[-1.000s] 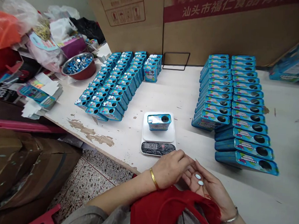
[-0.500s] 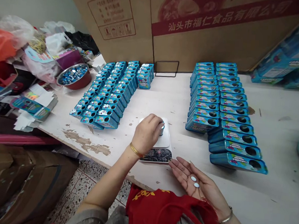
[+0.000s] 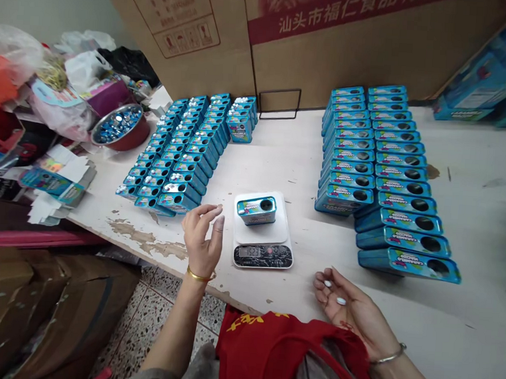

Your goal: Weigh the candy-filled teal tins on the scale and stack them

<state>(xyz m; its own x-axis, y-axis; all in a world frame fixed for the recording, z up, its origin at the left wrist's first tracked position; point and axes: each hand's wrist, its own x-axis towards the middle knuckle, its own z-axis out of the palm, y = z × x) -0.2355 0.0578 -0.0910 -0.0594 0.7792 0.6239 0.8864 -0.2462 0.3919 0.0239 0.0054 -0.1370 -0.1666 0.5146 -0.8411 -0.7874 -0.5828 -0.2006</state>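
Left grip (image 3: pixel 201 235) open, empty, beside a scale (image 3: pixel 261 256); right grip (image 3: pixel 351 304) open, palm up, two white candies (image 3: pixel 341 301) on it, near the counter's front edge (image 3: pixel 146 258).

Bright, even indoor light with no visible source falls across the counter (image 3: pixel 306 158), leaving only soft, faint shadows beneath the tins (image 3: pixel 409 263). Wide-angle distortion bends the cardboard cartons (image 3: pixel 330 51) along the top edge, and the scale's display (image 3: pixel 249 252) looks slightly soft.
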